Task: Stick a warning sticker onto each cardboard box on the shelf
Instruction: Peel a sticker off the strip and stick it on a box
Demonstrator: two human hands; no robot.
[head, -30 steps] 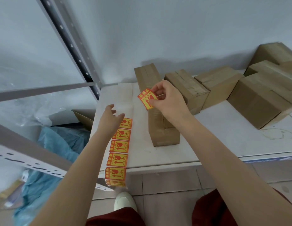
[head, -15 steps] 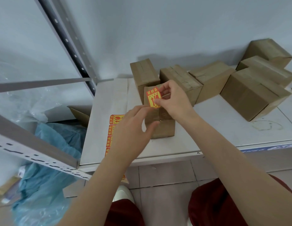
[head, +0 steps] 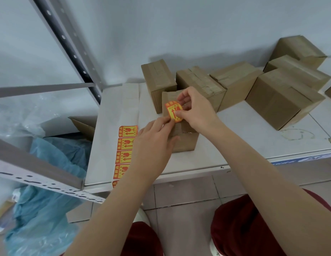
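1. My right hand (head: 196, 109) pinches the sticker (head: 173, 111) flat over the box (head: 183, 143) near the shelf (head: 235, 145) front edge, to aim it.
2. My left hand (head: 153, 143), fingers straight, braces that box against sliding.

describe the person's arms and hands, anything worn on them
Both forearms are bare as far as the frame shows: no sleeves, gloves, watch or rings show on the left hand or the right hand. Below them, dark red clothing covers the legs.

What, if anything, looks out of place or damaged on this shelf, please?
A brownish ring stain marks the white shelf board, right of the nearest brown cardboard box; the orange-and-yellow sticker strip overhangs the shelf's front edge.
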